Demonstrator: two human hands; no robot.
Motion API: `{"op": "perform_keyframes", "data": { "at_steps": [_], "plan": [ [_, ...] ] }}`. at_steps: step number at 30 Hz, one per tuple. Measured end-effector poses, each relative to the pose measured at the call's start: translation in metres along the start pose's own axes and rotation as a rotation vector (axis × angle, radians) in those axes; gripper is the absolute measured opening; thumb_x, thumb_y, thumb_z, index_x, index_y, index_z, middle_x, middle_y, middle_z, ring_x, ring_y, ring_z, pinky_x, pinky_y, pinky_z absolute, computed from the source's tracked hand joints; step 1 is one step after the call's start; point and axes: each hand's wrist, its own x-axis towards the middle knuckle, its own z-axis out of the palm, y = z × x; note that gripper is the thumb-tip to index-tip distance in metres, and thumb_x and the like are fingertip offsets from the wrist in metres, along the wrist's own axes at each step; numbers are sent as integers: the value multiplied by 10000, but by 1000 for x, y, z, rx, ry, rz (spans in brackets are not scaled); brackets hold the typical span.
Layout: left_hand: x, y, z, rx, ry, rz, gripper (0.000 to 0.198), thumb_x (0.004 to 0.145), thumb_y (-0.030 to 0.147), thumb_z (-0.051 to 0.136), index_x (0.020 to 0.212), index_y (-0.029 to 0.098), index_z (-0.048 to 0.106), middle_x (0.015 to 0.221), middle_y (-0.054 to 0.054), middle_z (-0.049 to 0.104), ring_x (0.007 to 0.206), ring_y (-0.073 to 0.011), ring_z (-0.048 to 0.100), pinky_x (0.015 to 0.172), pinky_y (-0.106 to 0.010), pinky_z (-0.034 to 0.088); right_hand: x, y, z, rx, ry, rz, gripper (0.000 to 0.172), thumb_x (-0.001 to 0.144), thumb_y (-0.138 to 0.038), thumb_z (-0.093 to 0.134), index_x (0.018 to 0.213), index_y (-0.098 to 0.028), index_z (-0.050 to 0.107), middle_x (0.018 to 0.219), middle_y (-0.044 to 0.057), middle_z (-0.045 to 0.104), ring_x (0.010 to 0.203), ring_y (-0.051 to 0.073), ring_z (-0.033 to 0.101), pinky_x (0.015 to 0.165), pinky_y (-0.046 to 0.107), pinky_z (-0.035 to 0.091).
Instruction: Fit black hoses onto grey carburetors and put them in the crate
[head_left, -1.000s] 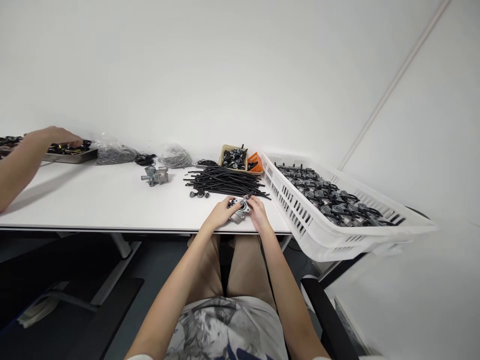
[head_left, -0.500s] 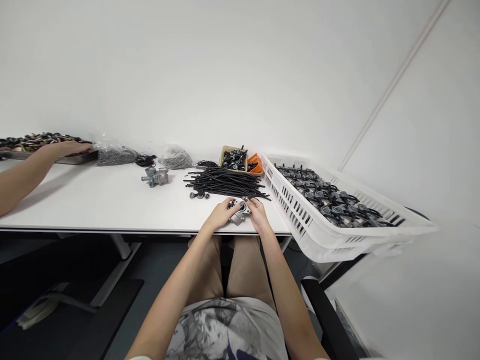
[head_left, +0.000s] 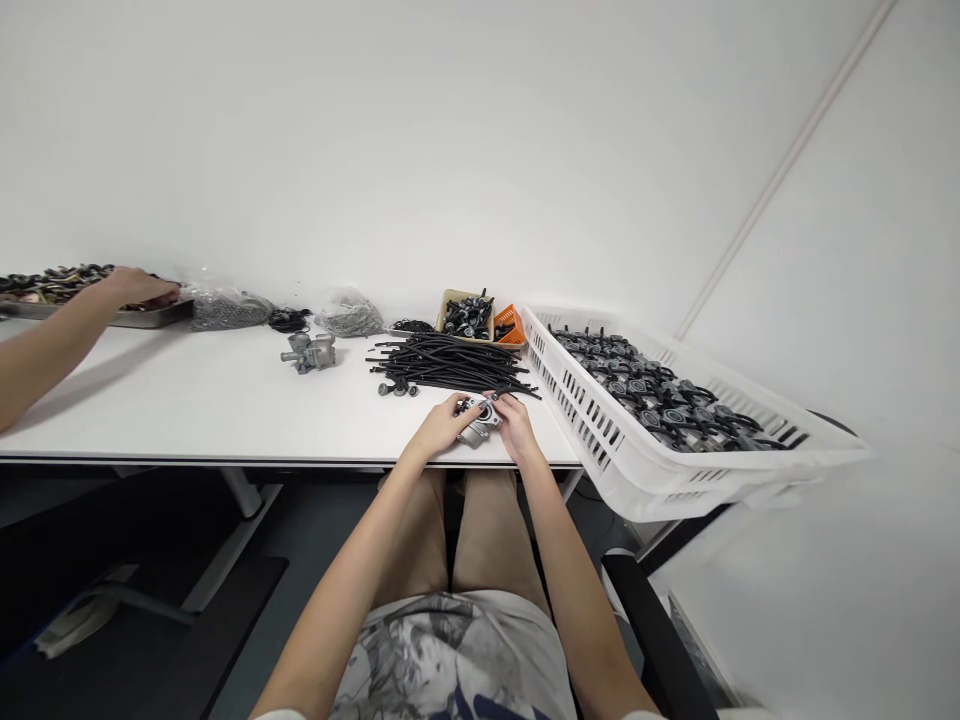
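Observation:
A grey metal carburetor [head_left: 474, 430] is held between my two hands just above the front edge of the white table. My left hand [head_left: 440, 426] grips it from the left, fingers wrapped over its top. From the right, my right hand [head_left: 516, 425] is closed on its side near the round flange; its fingertips partly hide that spot, and I cannot tell if they pinch a smaller part too. Right behind my hands lies a pile of black rubber hoses [head_left: 450, 362], with several small black-and-grey round fittings [head_left: 397, 387] at its left end.
Another carburetor [head_left: 309, 353] stands on the table to the left. A white crate [head_left: 600, 430] full of assembled carburetors is at the right. Behind the hoses are a beige bin [head_left: 447, 303] and an orange basket [head_left: 510, 326]. A co-worker's hand [head_left: 142, 287] is over a metal tray [head_left: 157, 316] of parts.
My hands and the carburetor stay in nearly the same place. The co-worker's hand at the far left has risen and drawn back slightly over the tray.

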Motion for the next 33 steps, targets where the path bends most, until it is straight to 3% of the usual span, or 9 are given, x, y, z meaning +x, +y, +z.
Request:
{"op": "perform_keyframes", "data": {
  "at_steps": [5,9,14,19,22,27,33],
  "plan": [
    [0,0,-1,21,6,9,568,834,633,530,1139,169,654,1126,-111,720,1024,-283,655,949,-379,462,2,4,1,30,68,-22,278,616,-380,821,775,-218,660,748,-20,665,720,155,574,649,264,418],
    [1,-2,0,9,2,6,581,830,634,535,1156,165,643,1107,-108,724,999,-277,659,928,-381,472,1,1,1,38,14,8,277,642,-374,779,843,-201,699,787,-5,684,728,157,583,635,261,409],
    [2,-4,1,10,11,23,568,831,630,540,1138,161,637,1107,-116,721,1011,-278,654,907,-374,473,0,-1,2,32,64,-3,276,601,-371,820,696,-206,621,697,-27,651,659,138,548,601,254,383],
    [0,-2,0,14,16,21,563,836,632,536,1129,161,636,1084,-111,727,993,-277,659,891,-370,475,-1,-2,2,54,6,0,240,655,-357,754,825,-198,694,776,-3,681,712,148,578,624,256,403],
    [0,-1,0,24,27,19,555,836,622,544,1132,162,637,1096,-114,724,1004,-277,657,891,-365,472,0,-1,1,31,35,-14,222,627,-346,786,745,-206,660,732,-13,667,680,144,565,620,259,400],
    [0,-2,1,33,18,14,552,843,618,536,1141,162,627,1092,-113,722,985,-273,659,877,-365,474,1,1,-1,27,4,2,265,661,-374,752,866,-209,721,794,12,692,732,168,590,634,270,415],
    [1,-4,0,30,22,34,554,843,630,530,1114,159,638,1073,-116,726,980,-272,662,863,-360,477,3,3,-3,-16,-2,-25,294,627,-428,801,819,-215,737,789,13,697,726,167,583,659,279,427]
  ]
}}
